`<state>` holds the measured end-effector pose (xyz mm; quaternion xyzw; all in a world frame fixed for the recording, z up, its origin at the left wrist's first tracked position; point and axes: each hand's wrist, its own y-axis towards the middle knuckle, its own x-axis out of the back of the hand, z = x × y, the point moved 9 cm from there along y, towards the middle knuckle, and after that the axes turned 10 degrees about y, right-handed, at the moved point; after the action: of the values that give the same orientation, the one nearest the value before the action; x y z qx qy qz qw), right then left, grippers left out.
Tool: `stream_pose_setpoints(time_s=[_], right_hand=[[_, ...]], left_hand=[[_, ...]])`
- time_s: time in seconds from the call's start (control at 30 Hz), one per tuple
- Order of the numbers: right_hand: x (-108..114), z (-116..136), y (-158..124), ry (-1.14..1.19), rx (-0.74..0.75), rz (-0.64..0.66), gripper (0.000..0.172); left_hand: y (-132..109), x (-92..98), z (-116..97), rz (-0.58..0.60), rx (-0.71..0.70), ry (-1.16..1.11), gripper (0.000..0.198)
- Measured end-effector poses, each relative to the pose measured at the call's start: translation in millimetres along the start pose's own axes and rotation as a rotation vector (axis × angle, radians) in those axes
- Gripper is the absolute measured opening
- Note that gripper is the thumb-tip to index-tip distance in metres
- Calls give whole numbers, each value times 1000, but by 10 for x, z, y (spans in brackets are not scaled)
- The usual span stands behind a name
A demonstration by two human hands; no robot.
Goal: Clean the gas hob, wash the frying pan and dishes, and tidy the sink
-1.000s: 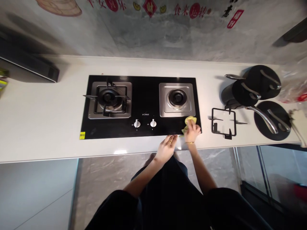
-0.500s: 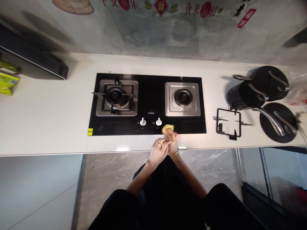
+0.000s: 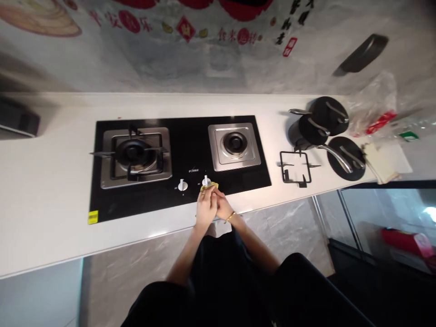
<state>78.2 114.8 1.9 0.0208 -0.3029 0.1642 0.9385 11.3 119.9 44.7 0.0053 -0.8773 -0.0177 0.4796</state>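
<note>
My left hand [image 3: 206, 206] and my right hand [image 3: 223, 206] are close together at the front edge of the black gas hob [image 3: 184, 136]. Both have their fingers closed on a yellow cloth [image 3: 213, 185], most of which they cover. The cloth lies against the right control knob [image 3: 206, 180], hiding its lower part. To the left is the other knob [image 3: 183, 185], untouched. Behind my hands, the right burner [image 3: 235, 143] has no pan support on it. A black pan support [image 3: 132, 170] sits over the left burner.
A removed pan support [image 3: 294, 182] lies on the white counter [image 3: 44, 190], right of the hob. Beyond it stand black lidded pots [image 3: 329, 111], a lidded pan [image 3: 345, 159], a pale cloth [image 3: 378, 159] and a clear plastic bag [image 3: 373, 102].
My view has swung to the right. My hands and the yellow cloth have moved left along the hob's front edge to the right knob, and my left hand now closes on the cloth too.
</note>
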Motion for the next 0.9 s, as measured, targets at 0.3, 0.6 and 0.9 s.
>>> stream_pose_setpoints(time_s=[0.3, 0.6, 0.9], right_hand=[[3013, -1526, -811, -159, -231, -624, 38], [4347, -3037, -716, -763, -575, -106, 39], [4254, -2504, -456, -677, 11, 181, 21]], left_hand=[[719, -1023, -1710, 228, -369, -73, 23], [1379, -2256, -2621, 397, -410, 278, 23], [1398, -1579, -2355, 336, -421, 254, 14]])
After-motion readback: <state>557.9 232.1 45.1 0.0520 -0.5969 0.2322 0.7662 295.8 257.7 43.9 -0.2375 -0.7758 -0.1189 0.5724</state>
